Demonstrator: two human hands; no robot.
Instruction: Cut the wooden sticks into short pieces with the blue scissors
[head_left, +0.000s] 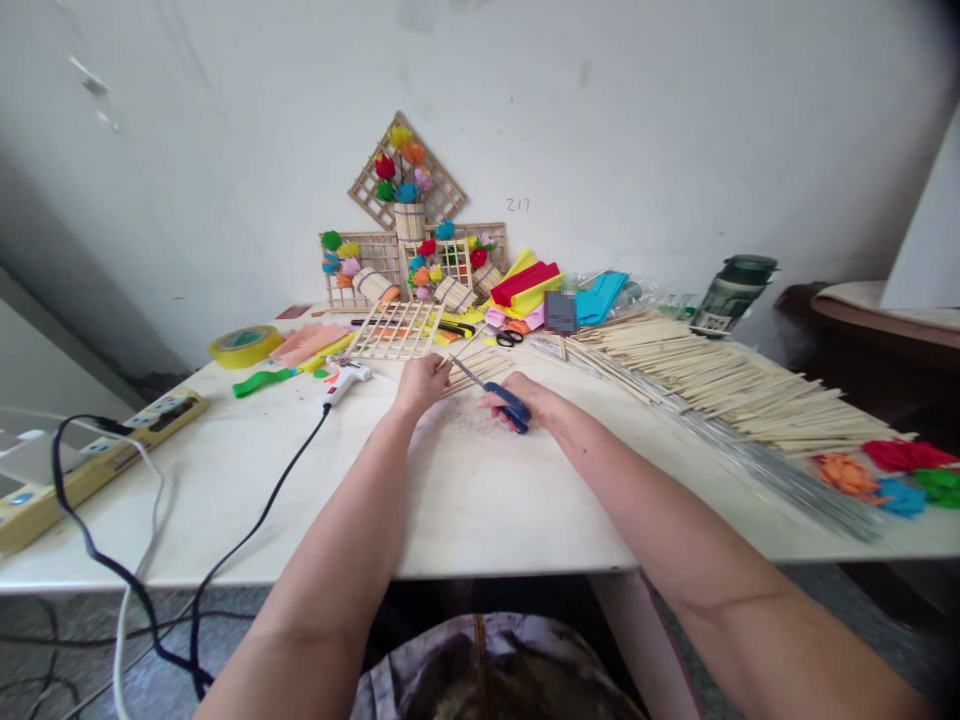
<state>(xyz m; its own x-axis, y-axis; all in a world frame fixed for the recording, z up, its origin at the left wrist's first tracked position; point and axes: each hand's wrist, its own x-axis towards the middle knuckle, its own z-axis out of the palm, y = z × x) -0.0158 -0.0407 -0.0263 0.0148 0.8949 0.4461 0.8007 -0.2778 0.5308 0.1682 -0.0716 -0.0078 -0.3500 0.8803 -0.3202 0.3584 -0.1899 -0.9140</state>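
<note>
My right hand (536,396) grips a pair of scissors (511,408) by its dark blue handles. The blades point up and left, their tips close to my left hand (422,384). That hand is closed in a pinch near the table's middle; what lies between its fingers is too small to make out. Thin wooden sticks (486,368) lie just behind both hands. Beyond my left hand rests a small wooden lattice (397,332), and to its left a white glue gun (348,382) lies on the tabletop.
Bundled sticks and wires (697,380) cover the right side, near a dark green bottle (736,292). Finished lattices with paper flowers (409,190) lean on the wall. Yellow tape (244,346) and a power strip (142,430) with trailing cables occupy the left. Black-handled scissors (509,339) lie behind.
</note>
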